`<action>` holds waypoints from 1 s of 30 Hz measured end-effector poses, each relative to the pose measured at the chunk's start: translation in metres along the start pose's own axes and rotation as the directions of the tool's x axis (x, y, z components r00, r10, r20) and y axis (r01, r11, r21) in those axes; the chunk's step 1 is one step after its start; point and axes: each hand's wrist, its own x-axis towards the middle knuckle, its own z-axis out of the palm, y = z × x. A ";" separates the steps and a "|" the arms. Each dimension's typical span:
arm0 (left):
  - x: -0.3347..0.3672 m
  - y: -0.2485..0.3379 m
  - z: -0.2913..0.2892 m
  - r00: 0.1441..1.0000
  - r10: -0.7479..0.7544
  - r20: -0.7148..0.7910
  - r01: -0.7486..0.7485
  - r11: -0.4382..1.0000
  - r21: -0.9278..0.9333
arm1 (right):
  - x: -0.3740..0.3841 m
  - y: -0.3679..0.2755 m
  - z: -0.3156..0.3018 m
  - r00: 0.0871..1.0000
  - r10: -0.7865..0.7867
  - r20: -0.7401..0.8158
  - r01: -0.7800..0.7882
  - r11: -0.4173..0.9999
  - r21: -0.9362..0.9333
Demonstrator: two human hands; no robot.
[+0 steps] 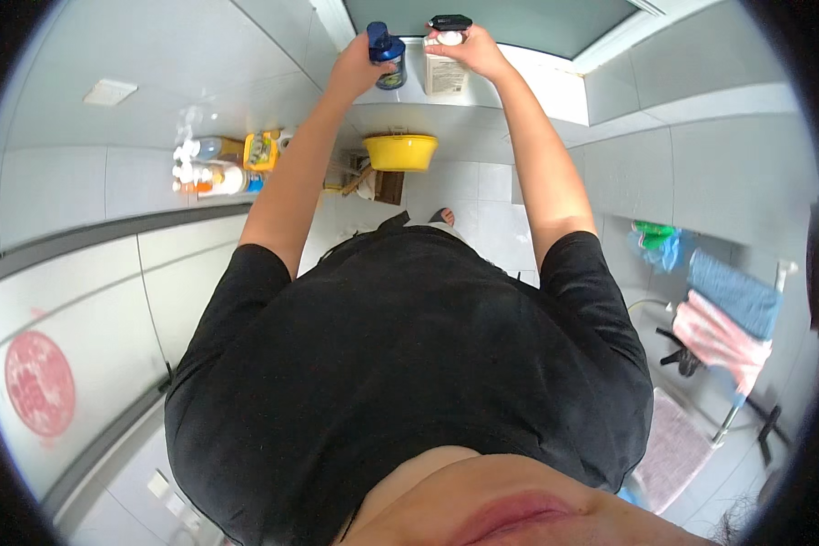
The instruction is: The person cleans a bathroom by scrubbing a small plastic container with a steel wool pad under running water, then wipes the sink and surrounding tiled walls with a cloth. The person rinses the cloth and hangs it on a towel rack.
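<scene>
Both my arms reach forward to a white window ledge (555, 91). My left hand (355, 69) is closed around the side of a dark blue bottle (390, 73) with a blue cap and a label low on its front. To its right, a white bottle (445, 77) with a black spray or pump top (450, 23) and small print on its side stands on the ledge. The fingers of my right hand (483, 55) wrap round its upper part, just under the black top. A small gap separates the two bottles.
Below the ledge hangs or stands a yellow basin (400, 153). Several bottles (214, 177) and a yellow pack (261, 151) crowd a shelf at left. Blue (733, 296) and pink towels (714, 337) drape over a rack at right, above a pinkish mat (673, 450).
</scene>
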 end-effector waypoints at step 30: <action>-0.104 0.102 0.022 0.917 -0.276 -0.289 0.230 0.956 -0.182 | -0.098 0.029 0.061 0.540 0.131 -0.832 -0.289 0.957 -0.037</action>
